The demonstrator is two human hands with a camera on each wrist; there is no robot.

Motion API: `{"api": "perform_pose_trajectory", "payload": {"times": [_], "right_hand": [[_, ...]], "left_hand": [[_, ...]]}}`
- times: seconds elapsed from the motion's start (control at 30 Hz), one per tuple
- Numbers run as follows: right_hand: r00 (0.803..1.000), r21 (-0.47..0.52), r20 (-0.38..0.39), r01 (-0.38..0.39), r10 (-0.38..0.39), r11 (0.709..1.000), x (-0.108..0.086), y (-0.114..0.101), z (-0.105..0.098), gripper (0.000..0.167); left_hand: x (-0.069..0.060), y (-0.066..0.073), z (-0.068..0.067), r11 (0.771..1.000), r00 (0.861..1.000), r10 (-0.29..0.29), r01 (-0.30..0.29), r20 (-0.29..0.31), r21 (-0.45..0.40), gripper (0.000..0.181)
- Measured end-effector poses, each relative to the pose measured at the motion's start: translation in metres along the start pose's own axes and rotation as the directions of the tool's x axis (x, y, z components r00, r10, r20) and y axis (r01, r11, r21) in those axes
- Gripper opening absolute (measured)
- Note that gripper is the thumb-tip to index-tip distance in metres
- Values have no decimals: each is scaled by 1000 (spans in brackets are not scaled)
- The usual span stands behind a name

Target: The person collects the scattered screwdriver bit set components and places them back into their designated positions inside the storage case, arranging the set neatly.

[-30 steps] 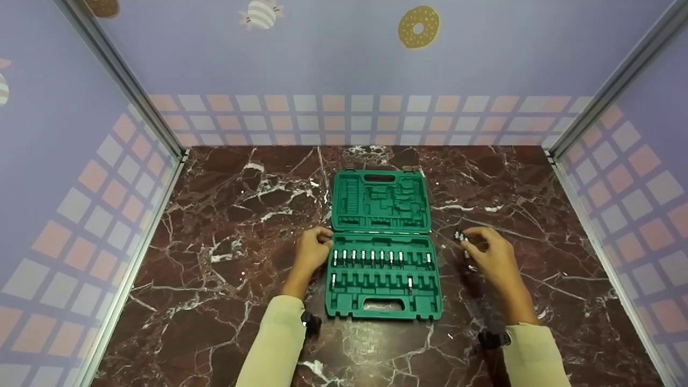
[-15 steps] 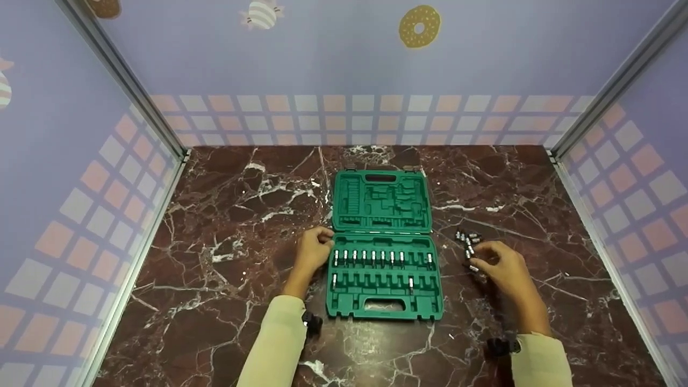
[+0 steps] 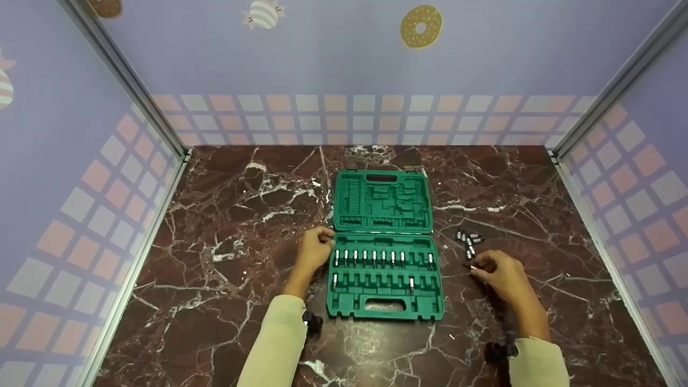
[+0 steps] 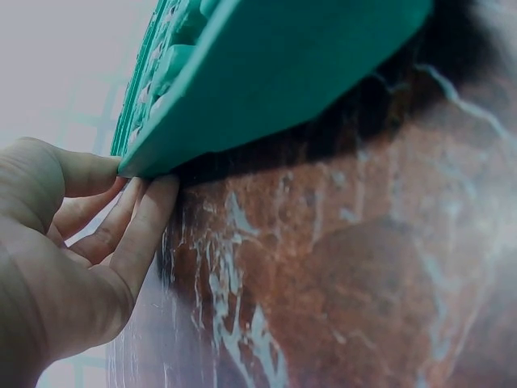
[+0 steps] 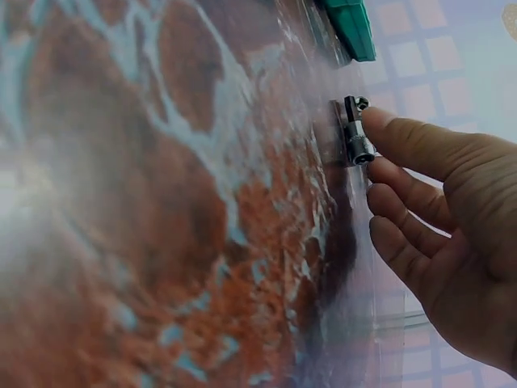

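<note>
An open green tool case (image 3: 384,309) lies flat, its lower half holding several bit sockets (image 3: 373,259) in two rows. My left hand (image 3: 313,250) holds the case's left edge near the hinge; in the left wrist view the thumb is on the rim and the fingers are beneath. Right of the case, my right hand (image 3: 502,274) pinches a bit socket (image 3: 470,266) low at the table, its chrome end partly covered by the fingertips. Just beyond it lies a small heap of loose bit sockets (image 3: 469,244).
The case lid (image 3: 382,199), with moulded recesses, lies folded back toward the rear wall. The dark red marble-patterned table (image 3: 242,215) is bounded by patterned panels (image 3: 376,59) at the back and both sides.
My right hand has drawn back from the far end of the heap toward me and now has its fingertips on the nearest bit socket. The left hand stays at the case.
</note>
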State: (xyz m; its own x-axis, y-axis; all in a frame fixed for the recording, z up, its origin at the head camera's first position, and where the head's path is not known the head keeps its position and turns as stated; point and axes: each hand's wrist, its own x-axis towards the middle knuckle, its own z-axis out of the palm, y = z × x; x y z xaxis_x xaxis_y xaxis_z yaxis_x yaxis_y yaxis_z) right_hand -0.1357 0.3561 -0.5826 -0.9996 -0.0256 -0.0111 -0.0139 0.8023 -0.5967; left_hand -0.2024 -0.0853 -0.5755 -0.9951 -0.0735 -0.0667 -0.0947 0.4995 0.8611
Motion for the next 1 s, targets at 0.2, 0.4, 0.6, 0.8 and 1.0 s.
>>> {"api": "perform_pose_trajectory", "payload": {"times": [0.2,0.4,0.6,0.8,1.0], "right_hand": [[1000,-6,19,15,-15,1000,1,0,4,16],[999,-26,-1,53,-53,998,1,-2,6,10],[997,-37,-3,75,-75,996,1,-3,6,7],[997,-23,4,80,-80,997,1,-2,4,6],[995,-12,-15,97,-97,995,1,-2,5,6]], "left_hand": [[1,-1,1,1000,1000,2,-2,1,-4,15],[1,-1,0,1000,1000,3,-3,4,2,15],[1,-2,-1,1000,1000,2,-1,13,-3,15],[1,-2,0,1000,1000,5,-6,4,15,15],[2,-2,0,1000,1000,-2,2,2,20,15]]}}
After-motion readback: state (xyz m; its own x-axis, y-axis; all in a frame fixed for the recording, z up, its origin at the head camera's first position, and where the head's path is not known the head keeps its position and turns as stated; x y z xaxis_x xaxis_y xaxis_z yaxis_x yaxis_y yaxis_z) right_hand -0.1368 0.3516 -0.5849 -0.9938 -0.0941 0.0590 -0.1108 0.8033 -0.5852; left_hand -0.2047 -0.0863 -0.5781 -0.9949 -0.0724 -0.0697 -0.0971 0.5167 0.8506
